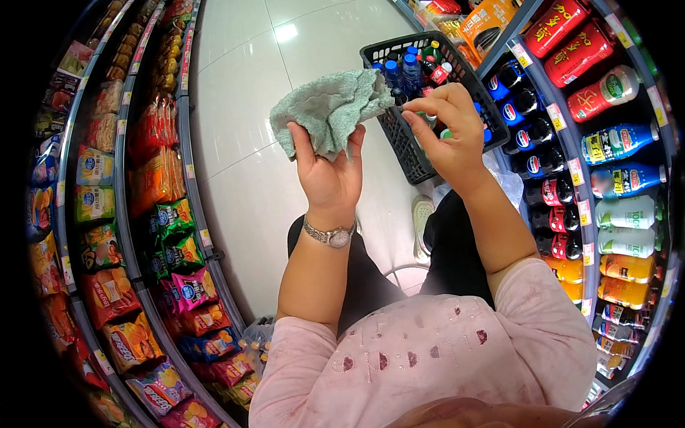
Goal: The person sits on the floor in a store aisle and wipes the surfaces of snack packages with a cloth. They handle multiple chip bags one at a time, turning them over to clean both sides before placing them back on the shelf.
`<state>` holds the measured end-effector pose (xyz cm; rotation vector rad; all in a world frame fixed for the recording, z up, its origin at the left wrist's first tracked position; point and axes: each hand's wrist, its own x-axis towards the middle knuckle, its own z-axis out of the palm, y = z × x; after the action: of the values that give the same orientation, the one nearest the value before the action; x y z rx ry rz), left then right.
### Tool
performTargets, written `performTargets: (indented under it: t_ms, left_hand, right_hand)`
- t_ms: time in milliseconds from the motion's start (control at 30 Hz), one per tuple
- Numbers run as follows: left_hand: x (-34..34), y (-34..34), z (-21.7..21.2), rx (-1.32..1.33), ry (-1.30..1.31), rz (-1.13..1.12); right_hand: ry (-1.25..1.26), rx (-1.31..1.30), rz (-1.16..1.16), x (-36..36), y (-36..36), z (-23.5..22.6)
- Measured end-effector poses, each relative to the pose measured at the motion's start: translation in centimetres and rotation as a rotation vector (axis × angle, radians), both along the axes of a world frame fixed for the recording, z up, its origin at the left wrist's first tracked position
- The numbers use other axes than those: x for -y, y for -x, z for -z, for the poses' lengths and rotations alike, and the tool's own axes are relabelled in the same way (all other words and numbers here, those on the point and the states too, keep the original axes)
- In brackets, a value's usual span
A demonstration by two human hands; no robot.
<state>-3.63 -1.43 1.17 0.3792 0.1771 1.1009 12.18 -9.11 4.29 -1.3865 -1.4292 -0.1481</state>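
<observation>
A crumpled pale green cloth (325,110) is held up in front of me by my left hand (330,182), the thumb and fingers closed on its lower part. Just to the right of the cloth, my right hand (453,139) is raised with thumb and forefinger brought together in a pinch. Its fingertips are close to the cloth's right edge; whatever they grip is too small to make out. Beyond the right hand, a black plastic basket (391,132) on the floor holds several drink bottles (412,71), some with blue caps.
Shelves on the left carry bagged snacks (132,342). On the right, a shelf rack holds rows of bottles (621,143) and red cans (578,53). Pale tiled floor (242,85) runs between them. Near the basket is a light-coloured shoe (422,221). Several bottles (258,335) stand by the left shelf.
</observation>
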Motion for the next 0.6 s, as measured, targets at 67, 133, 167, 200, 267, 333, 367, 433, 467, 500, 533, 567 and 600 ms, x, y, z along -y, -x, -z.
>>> performTargets:
  t_ms: [67, 133, 167, 200, 267, 333, 367, 433, 467, 500, 533, 567, 600]
  left_hand:
    - [0.0, 0.2, -0.1, -0.027, -0.004, -0.019]
    - [0.1, 0.0, -0.9, -0.046, 0.06, -0.076]
    - [0.1, -0.1, -1.2, -0.056, 0.092, -0.105]
    - [0.1, 0.0, -1.2, -0.051, 0.075, -0.105]
    - [-0.3, 0.4, -1.0, -0.042, 0.043, -0.106]
    - [-0.6, 0.9, -0.7, -0.04, 0.041, -0.117]
    - [-0.7, 1.0, -0.7, -0.044, 0.044, -0.135]
    - [-0.9, 1.4, -0.8, -0.047, 0.049, -0.165]
    - [-1.0, 1.6, -0.7, -0.047, 0.052, -0.176]
    - [-1.2, 1.7, -0.6, -0.047, 0.054, -0.186]
    - [-1.4, 1.9, -0.5, -0.046, 0.055, -0.197]
    - [-1.4, 2.0, -0.6, -0.051, 0.064, -0.211]
    - [-1.5, 2.2, -0.5, -0.057, 0.078, -0.222]
  right_hand:
    - [-0.015, -0.097, -0.019, 0.0, 0.0, 0.1]
    - [-0.029, -0.237, -0.036, 0.1, -0.1, -0.2]
    - [-0.029, -0.257, -0.037, 0.1, -0.4, 0.0]
    - [-0.029, -0.277, -0.039, 0.1, -1.0, 0.3]
    - [-0.024, -0.382, -0.07, 0.3, -1.3, 0.3]
    - [-0.008, -0.55, -0.125, 0.6, -1.4, 0.0]
    - [-0.012, -0.561, -0.13, 0.6, -1.6, 0.0]
    - [-0.02, -0.584, -0.142, 0.7, -2.0, 0.0]
    - [-0.028, -0.634, -0.153, 0.8, -1.9, -0.1]
    - [-0.037, -0.684, -0.163, 0.8, -1.9, -0.3]
    - [-0.047, -0.734, -0.173, 0.9, -1.8, -0.4]
    - [-0.048, -0.759, -0.184, 0.9, -1.8, -0.5]
    - [-0.048, -0.783, -0.195, 1.0, -1.9, -0.6]
